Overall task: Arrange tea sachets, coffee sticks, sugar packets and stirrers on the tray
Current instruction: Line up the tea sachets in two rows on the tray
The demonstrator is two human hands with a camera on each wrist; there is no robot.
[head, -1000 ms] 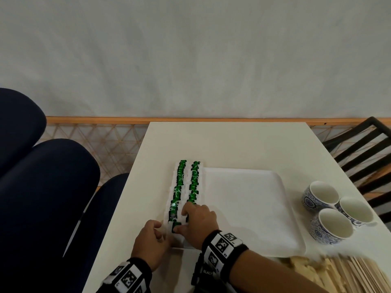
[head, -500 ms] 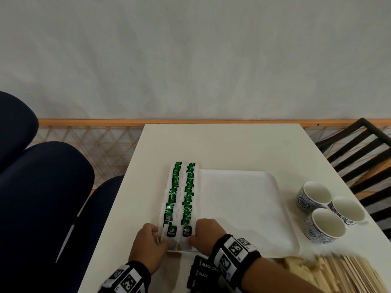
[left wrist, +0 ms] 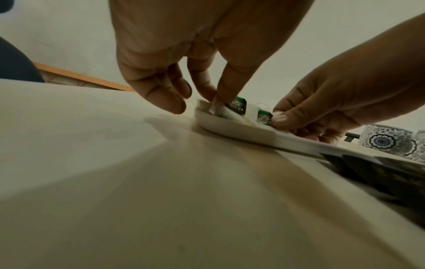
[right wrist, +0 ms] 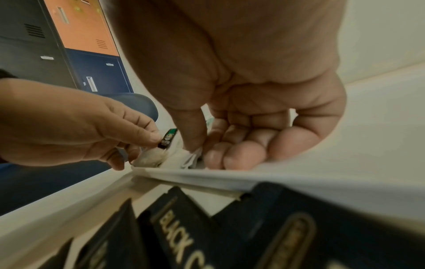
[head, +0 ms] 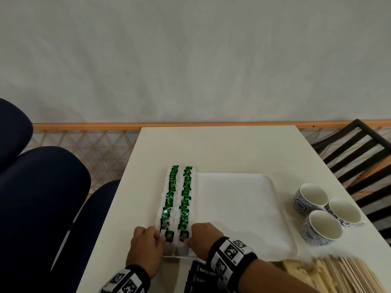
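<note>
Cups [head: 324, 216] with blue patterned outsides and plain white insides are standing in a cluster of three on the pale surface [head: 222, 149], to the right of the tray [head: 239, 208], well apart from both hands. Black coffee sticks [head: 201, 275], glossy with gold lettering, are lying just in front of the tray's near rim under the right wrist, and pale flat wooden stirrers [head: 338, 273] are spreading out in a heap at the near right corner. Dark blue padded chairs [head: 42, 197] are crowding the left side, and a black slatted chair [head: 364, 157] is showing at the right. The tray is white, smooth, shallow and rectangular with rounded corners, and its right part is lying bare. Tea sachets [head: 179, 197], white paper with green tags, are overlapping in two straight rows along the tray's left edge. The left hand [head: 146, 248] is pinching the white paper of the nearest sachet of the left row between thumb and forefinger, its other fingers curling above the surface. The right hand [head: 203, 240] is gripping the nearest sachet of the right row, thumb pressing on the paper and curled fingers resting inside the tray's near corner.
</note>
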